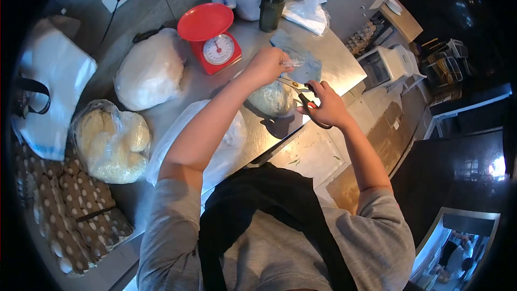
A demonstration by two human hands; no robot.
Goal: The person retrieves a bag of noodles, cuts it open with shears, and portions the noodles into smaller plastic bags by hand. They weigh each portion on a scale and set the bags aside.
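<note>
My left hand [266, 66] is closed on the gathered top of a clear plastic bag [272, 101]. Something pale and rounded fills the bag, which rests on the metal table near its edge. In my right hand [329, 106] is a pair of scissors [292, 83] with black and red handles. Their blades point left, right at the bag's neck just below my left fingers. A crumpled bluish plastic sheet [301, 59] lies on the table behind both hands.
A red kitchen scale [205, 21] and a dark cup [273, 8] stand farther back on the metal table [336, 56]. To the left are a white filled bag [151, 70], a bag of pale yellow pieces [110, 143] and egg trays [81, 205]. White plastic [229, 134] lies under my left arm.
</note>
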